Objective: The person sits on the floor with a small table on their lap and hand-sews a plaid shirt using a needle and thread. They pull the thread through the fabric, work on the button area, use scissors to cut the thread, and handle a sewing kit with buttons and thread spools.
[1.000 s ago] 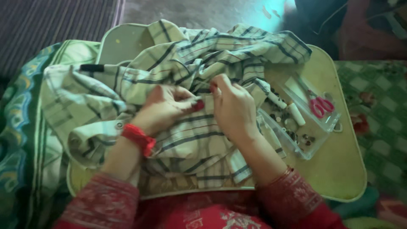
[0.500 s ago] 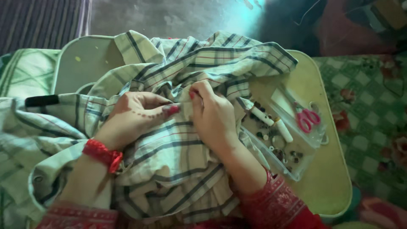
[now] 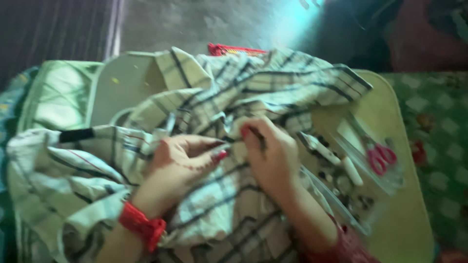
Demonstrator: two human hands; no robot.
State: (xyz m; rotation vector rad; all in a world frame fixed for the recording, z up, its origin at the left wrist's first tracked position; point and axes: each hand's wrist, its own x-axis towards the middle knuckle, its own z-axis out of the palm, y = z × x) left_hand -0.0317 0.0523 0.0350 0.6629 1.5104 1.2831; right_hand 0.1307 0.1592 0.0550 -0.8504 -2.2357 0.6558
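Observation:
A cream checked shirt (image 3: 253, 92) with dark stripes lies bunched over a pale lap table (image 3: 122, 83). My left hand (image 3: 183, 158), with a red thread band at the wrist, rests on the cloth and pinches a fold with thumb and fingers. My right hand (image 3: 270, 156) pinches the same fold just to the right, fingertips almost touching the left ones. Whether a needle is between the fingers cannot be seen; the picture is blurred.
A clear plastic box (image 3: 351, 165) of sewing bits lies on the table's right side, with red-handled scissors (image 3: 380, 156) and a white tube in it. A red zip edge (image 3: 229, 48) shows behind the shirt. A green patterned cover (image 3: 438, 146) lies to the right.
The view has shifted, so the table sits more to the right. Both hands stay pinched on the same fold of shirt, close together.

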